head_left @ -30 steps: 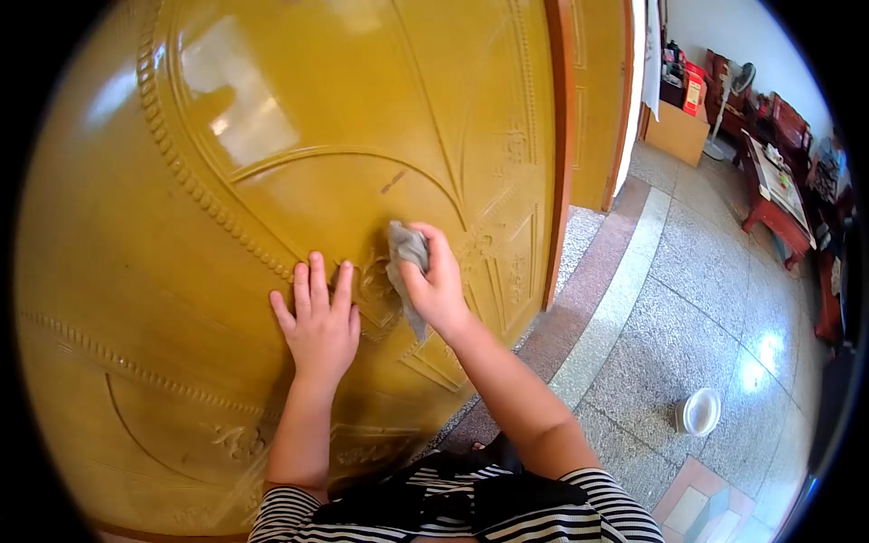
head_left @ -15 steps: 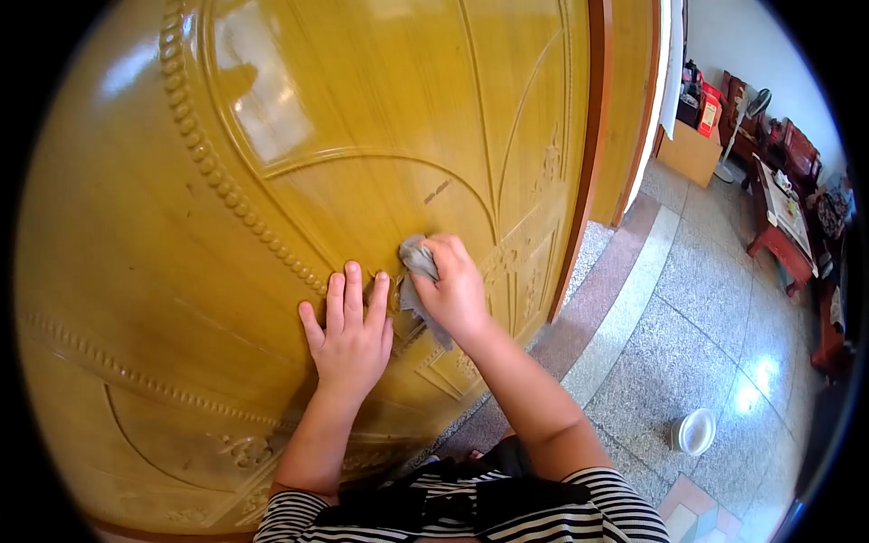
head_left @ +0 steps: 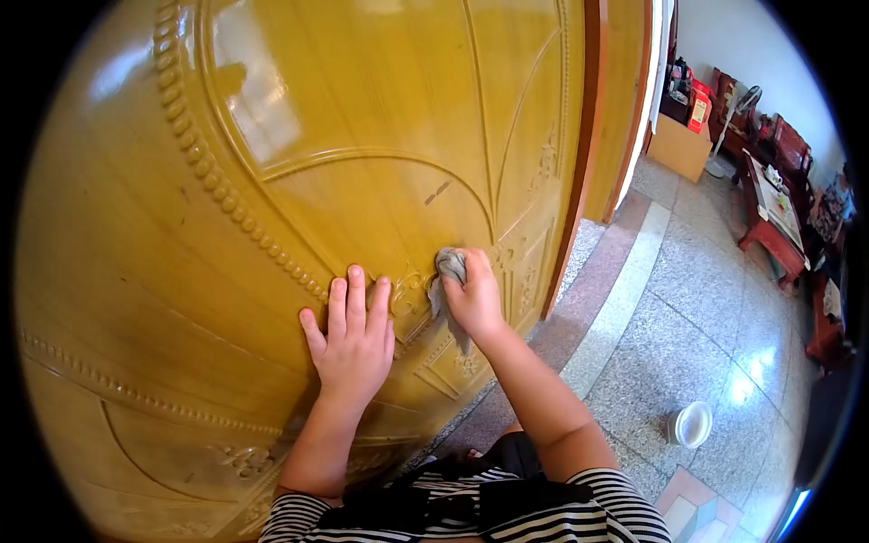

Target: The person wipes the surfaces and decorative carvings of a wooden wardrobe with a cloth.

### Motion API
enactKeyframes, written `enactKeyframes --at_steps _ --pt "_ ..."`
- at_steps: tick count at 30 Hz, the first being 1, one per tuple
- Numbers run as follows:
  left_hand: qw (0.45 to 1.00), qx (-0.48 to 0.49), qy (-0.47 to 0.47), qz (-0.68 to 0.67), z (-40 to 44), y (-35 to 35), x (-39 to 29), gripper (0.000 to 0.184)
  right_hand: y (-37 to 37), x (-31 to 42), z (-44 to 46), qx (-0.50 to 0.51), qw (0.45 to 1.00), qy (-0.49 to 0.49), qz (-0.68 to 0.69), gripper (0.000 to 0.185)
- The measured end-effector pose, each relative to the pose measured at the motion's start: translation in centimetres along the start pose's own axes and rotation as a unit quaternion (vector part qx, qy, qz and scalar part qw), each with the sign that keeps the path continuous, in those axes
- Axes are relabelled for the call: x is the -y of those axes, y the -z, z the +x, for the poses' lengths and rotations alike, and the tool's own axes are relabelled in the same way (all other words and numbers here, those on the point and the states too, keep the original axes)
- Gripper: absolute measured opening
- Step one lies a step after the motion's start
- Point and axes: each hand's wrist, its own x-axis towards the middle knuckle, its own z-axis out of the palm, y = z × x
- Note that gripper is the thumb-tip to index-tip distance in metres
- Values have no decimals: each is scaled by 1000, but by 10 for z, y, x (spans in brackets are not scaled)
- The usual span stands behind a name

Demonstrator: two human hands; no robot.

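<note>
A glossy yellow-brown wooden door with carved mouldings fills the left and middle of the head view. My left hand lies flat against it, fingers spread, holding nothing. To its right, my right hand grips a crumpled grey cloth pressed to the carved part of the door. One end of the cloth hangs below my fist. A small dark mark shows on the panel above the cloth.
On the speckled tile floor to the right stands a white bucket. Farther back are a low reddish wooden table, a standing fan and a cardboard box. The brown door frame rises beside the door.
My right hand has slid the cloth to the right across the carving, away from my left hand. The left hand stays nearly in place on the door.
</note>
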Motion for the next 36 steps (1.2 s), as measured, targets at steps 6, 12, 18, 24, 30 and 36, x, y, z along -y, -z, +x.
enactKeyframes --at_steps 6,12,18,24,30,36 --pt "992 -84 15 -98 -6 -14 2 48 -7 79 24 26 983 176 49 31" --pt "975 -171 2 -143 -11 -17 8 52 -10 50 18 -6 987 159 -6 35" --pt "967 -222 37 -121 -8 -21 2 47 -10 85 12 68 981 180 11 34" --pt "965 -220 21 -138 -13 -20 4 46 -11 75 17 1 987 160 -23 32" --pt "956 -253 14 -146 -16 -27 5 51 -8 107 45 42 974 225 8 34" --pt "962 -225 -21 -154 -18 -25 9 61 -10 56 38 -70 982 169 -50 37"
